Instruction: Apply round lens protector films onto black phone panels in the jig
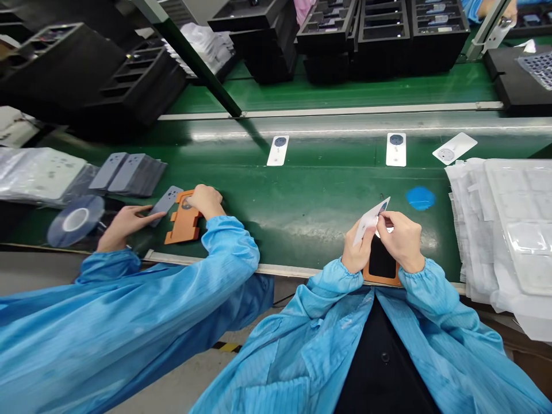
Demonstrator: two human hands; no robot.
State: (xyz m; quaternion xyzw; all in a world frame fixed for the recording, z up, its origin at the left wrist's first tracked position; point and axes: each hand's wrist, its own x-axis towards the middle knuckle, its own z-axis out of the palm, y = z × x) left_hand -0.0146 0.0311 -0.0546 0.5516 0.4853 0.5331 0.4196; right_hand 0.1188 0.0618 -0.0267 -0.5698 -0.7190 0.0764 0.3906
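White card tilted above orange fixture.
Left fingers gripped it; right fingers pinched closed at its edge.

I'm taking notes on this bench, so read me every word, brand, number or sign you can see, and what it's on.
No text can be read.
White card in the left hand: any print too small or blurred.
Three other cards on the green surface: fine marks too small to read.
Black trays: contents too blurred for lettering.
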